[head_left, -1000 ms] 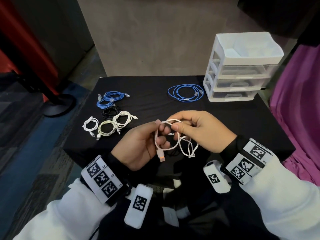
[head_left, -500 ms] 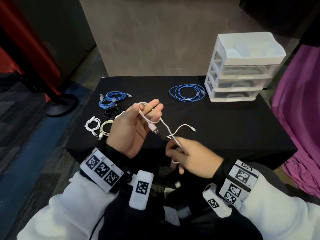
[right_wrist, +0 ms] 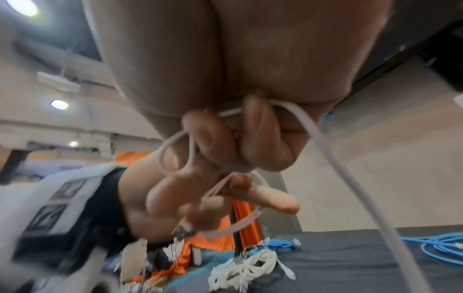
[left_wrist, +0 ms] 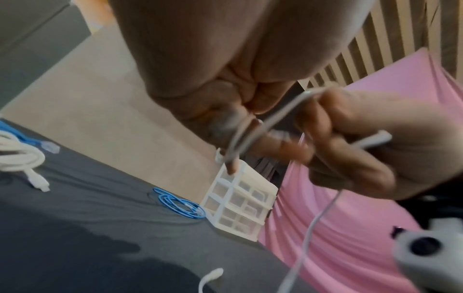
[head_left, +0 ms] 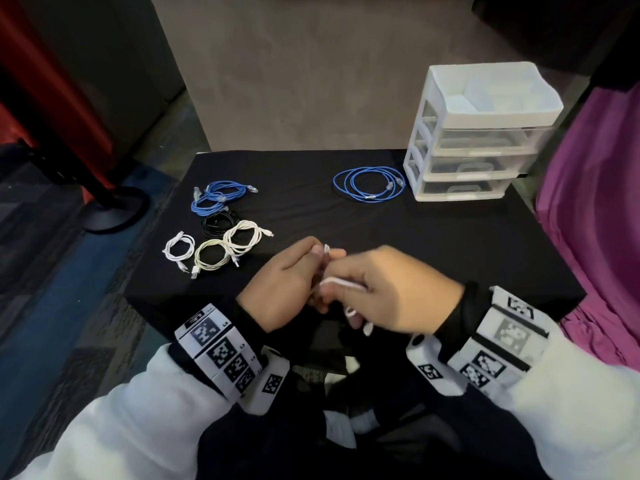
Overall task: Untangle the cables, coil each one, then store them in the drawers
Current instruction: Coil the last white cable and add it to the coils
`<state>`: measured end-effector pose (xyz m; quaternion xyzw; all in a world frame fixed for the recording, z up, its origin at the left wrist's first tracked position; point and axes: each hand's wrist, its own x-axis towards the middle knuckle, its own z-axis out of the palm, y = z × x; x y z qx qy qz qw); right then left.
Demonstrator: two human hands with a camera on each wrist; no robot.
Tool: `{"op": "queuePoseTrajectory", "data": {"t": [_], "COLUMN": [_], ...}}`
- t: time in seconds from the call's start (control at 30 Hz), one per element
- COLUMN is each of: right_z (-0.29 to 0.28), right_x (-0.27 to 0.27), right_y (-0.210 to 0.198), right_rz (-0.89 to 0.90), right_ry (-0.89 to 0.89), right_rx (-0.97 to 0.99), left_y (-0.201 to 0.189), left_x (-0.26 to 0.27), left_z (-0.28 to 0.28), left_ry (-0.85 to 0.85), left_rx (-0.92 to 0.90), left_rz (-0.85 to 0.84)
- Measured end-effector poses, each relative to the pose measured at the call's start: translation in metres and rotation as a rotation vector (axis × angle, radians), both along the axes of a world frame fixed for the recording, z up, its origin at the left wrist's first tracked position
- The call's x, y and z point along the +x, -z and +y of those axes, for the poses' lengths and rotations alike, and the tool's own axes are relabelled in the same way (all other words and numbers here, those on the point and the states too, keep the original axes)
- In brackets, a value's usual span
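Both hands meet over the near edge of the black table (head_left: pixel 415 244), grasping one thin white cable (head_left: pixel 341 282) between them. The left hand (head_left: pixel 284 289) pinches loops at its fingertips; the right hand (head_left: pixel 391 289), knuckles up, curls round the strand, whose smooth round slack dangles below.

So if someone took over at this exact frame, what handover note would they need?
Left hand and right hand: both grip the thin white cable above the table's near edge, partly looped round the fingers, its tail hanging loose.
Done: five coils lie at the table's left, namely one blue, one black and three white or cream; another blue coil lies beside the drawer unit.
Left: finish coiling this cable, then store every coil; the drawers look closed, with no cable visible inside.
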<state>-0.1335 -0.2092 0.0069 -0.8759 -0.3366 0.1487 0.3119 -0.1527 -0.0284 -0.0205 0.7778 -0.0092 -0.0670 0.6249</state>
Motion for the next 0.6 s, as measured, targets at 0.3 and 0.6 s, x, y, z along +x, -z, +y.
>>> {"op": "queuePoseTrajectory", "data": {"t": [0.3,0.6], "right_z": [-0.03,-0.046], "right_x": [0.043,0.053], "right_y": [-0.013,0.011], "right_rz": [0.168,0.234], "right_ry": [0.157,0.21], "right_rx": [0.272,0.496], "left_y": [-0.015,-0.012], "left_x": [-0.011,-0.004], "left_z": [0.008,0.021], "left_ry": [0.319,0.119], "left_rx": [-0.157,-0.453], "left_rz": [0.046,0.078]}}
